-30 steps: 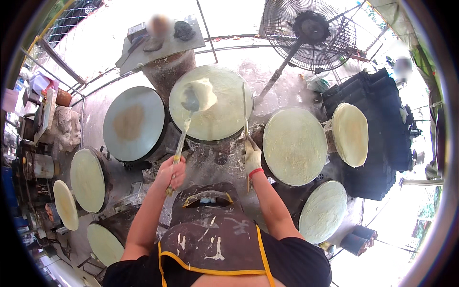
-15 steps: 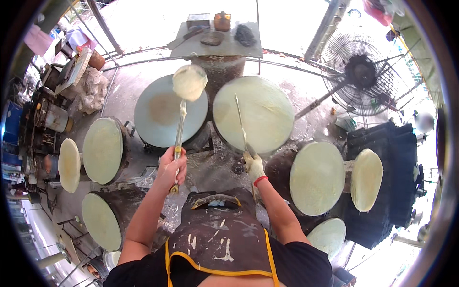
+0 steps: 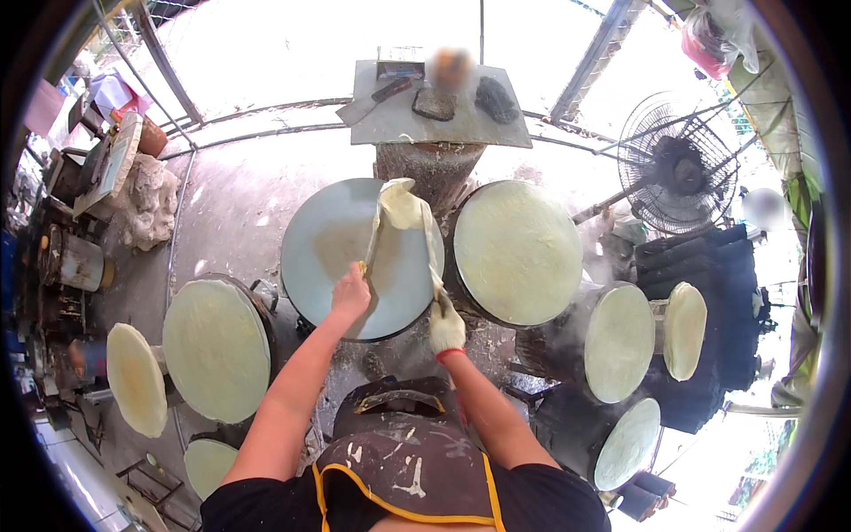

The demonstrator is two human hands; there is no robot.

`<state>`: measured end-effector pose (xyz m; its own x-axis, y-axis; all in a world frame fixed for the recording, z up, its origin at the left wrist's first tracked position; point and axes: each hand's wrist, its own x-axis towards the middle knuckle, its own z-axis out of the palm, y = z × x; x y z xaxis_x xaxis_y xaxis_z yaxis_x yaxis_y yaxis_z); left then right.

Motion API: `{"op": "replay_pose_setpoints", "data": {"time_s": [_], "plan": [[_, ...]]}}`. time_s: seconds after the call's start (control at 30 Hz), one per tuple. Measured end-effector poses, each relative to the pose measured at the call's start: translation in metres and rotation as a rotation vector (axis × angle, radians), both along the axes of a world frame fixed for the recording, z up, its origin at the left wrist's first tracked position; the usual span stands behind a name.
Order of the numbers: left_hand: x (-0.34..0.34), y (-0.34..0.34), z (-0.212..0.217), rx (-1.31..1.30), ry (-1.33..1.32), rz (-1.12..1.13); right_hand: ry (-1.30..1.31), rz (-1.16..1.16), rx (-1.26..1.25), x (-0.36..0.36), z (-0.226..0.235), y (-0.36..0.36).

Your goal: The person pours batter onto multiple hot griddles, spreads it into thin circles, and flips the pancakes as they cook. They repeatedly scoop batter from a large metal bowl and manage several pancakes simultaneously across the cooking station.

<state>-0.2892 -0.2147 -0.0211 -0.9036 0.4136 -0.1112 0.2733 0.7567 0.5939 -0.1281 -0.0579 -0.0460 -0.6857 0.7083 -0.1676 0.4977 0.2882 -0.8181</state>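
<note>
My left hand (image 3: 352,297) is closed round the handle of a long metal tool (image 3: 371,248), whose far end is hidden by a lump of pale batter or dough (image 3: 404,208). The lump hangs over a round blue-grey griddle (image 3: 310,235) with a brownish patch in its middle. From the lump, a pale strip runs down the right side toward my right hand (image 3: 447,330). This hand wears a white glove and grips a long thin spatula (image 3: 438,288), its blade apparently covered by that strip. Beside it, a second round griddle bears a thin pale sheet (image 3: 519,253).
More rounds with pale sheets stand at the left (image 3: 217,350) and right (image 3: 620,344). Ahead, a small table (image 3: 381,124) carries a scraper, a dark lump and an orange container. A standing fan (image 3: 678,164) is at the far right, near dark stacked ridged pieces (image 3: 700,266).
Both hands have come closer together over the left griddle. The rounded lump now sags and stretches toward the spatula, which has left the right griddle. My view has shifted.
</note>
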Motion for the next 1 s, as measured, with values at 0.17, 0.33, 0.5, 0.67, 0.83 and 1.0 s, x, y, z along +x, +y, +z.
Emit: {"op": "replay_pose_setpoints", "data": {"time_s": [0.17, 0.33, 0.5, 0.67, 0.83, 1.0], "plan": [[-0.039, -0.043, 0.012, -0.13, 0.134, -0.043, 0.128, -0.071, -0.587, -0.054, 0.023, -0.005], [-0.05, -0.08, 0.007, -0.151, 0.141, -0.019, -0.099, -0.066, -0.227, -0.054, 0.011, -0.049], [-0.046, -0.104, 0.03, -0.3, 0.175, 0.011, 0.064, -0.101, -0.684, -0.089, 0.041, -0.039], [-0.047, -0.135, 0.033, -0.327, 0.298, -0.001, 0.166, -0.071, -0.332, -0.08, 0.015, -0.051], [-0.039, -0.168, 0.037, -0.311, 0.288, 0.059, 0.075, 0.05, -0.559, -0.086, 0.023, -0.023], [-0.034, -0.181, 0.043, -0.296, 0.32, 0.06, 0.006, 0.192, 0.03, -0.094, 0.012, -0.04]]}}
